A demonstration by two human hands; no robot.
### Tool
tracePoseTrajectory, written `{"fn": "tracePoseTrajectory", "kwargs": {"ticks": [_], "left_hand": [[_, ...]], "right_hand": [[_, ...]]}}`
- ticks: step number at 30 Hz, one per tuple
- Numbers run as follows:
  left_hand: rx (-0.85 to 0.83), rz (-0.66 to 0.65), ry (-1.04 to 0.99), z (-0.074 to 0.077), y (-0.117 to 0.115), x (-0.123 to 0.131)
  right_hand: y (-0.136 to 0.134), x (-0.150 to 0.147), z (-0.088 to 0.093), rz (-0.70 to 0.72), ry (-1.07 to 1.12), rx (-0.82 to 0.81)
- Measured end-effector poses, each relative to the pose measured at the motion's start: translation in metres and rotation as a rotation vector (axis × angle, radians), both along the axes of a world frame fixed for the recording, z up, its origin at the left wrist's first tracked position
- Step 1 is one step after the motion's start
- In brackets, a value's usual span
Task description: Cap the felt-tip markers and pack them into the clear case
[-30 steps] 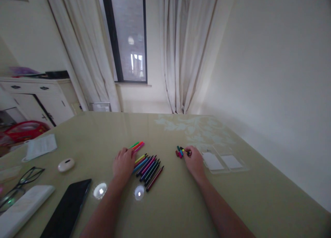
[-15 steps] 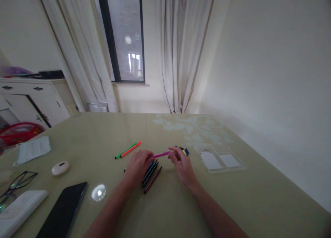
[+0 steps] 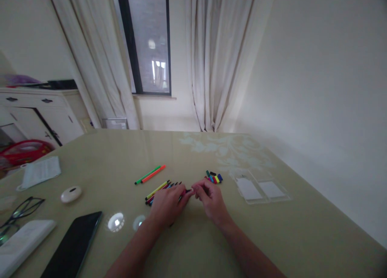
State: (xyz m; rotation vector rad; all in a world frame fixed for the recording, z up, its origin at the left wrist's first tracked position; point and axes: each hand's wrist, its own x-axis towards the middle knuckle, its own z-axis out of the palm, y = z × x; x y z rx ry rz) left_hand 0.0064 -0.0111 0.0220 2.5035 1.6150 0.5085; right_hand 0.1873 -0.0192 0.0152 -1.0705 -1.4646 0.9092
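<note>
A magenta pen (image 3: 182, 193) sits near the center of my view, over the middle of the counter (image 3: 127, 157). The left hand (image 3: 168, 201) covers most of it, fingers curled around it, a dark tip showing toward the right. The right hand (image 3: 209, 198) meets it there, thumb and fingers pinched together; I cannot tell whether they grasp anything. Beside and partly under the left hand lie other pens (image 3: 151, 200), with a yellow pen (image 3: 157, 190) on the far side. Farther back, a green pen (image 3: 148, 175) and an orange pen (image 3: 153, 174) lie side by side. Just beyond the right hand is a cluster of small colored caps (image 3: 215, 178); right of that, a clear case (image 3: 263, 202) holds 2 white sheets (image 3: 250, 188).

The counter is glossy pale olive, with a whitish leaf pattern (image 3: 229, 147) toward the far right. Its far edge runs below a window (image 3: 152, 40) and 2 cream curtains (image 3: 96, 56); its right edge slants along a pale wall (image 3: 317, 88). I see a broad stretch of counter between the pens and the far edge. A black flat device (image 3: 74, 245), white bar (image 3: 26, 241), glasses (image 3: 24, 210), round white case (image 3: 71, 194) and face mask (image 3: 42, 173) occupy the left. Beyond stands a white cabinet (image 3: 68, 113). A framed panel (image 3: 115, 124) bears marks too small to read.
</note>
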Motion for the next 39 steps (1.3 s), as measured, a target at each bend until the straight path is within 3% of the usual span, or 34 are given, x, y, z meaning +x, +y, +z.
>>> {"fn": "tracePoseTrajectory", "kwargs": {"ticks": [5, 8, 11, 16, 21, 30, 34, 39], "left_hand": [[-0.043, 0.271, -0.074, -0.002, 0.018, -0.027], [0.026, 0.343, 0.02, -0.011, 0.031, -0.048], [0.022, 0.349, 0.079, -0.021, 0.041, -0.062], [0.06, 0.363, -0.026, -0.029, 0.049, -0.071], [0.11, 0.46, 0.073, -0.026, 0.047, -0.076], [0.046, 0.55, 0.108, -0.018, 0.042, -0.074], [0.132, 0.432, -0.036, -0.018, 0.043, -0.063], [0.159, -0.011, -0.232, -0.019, 0.028, -0.025]], "right_hand": [[0.018, 0.024, -0.003, -0.252, 0.007, 0.025], [0.032, 0.046, -0.007, -0.442, -0.059, 0.042], [0.042, 0.064, -0.014, -0.54, -0.19, 0.072], [0.051, 0.073, -0.029, -0.545, -0.323, 0.083], [0.054, 0.072, -0.037, -0.528, -0.403, 0.109], [0.048, 0.065, -0.025, -0.526, -0.461, 0.215], [0.036, 0.049, -0.014, -0.402, -0.384, 0.227], [0.016, 0.021, -0.001, -0.114, -0.208, 0.114]]}}
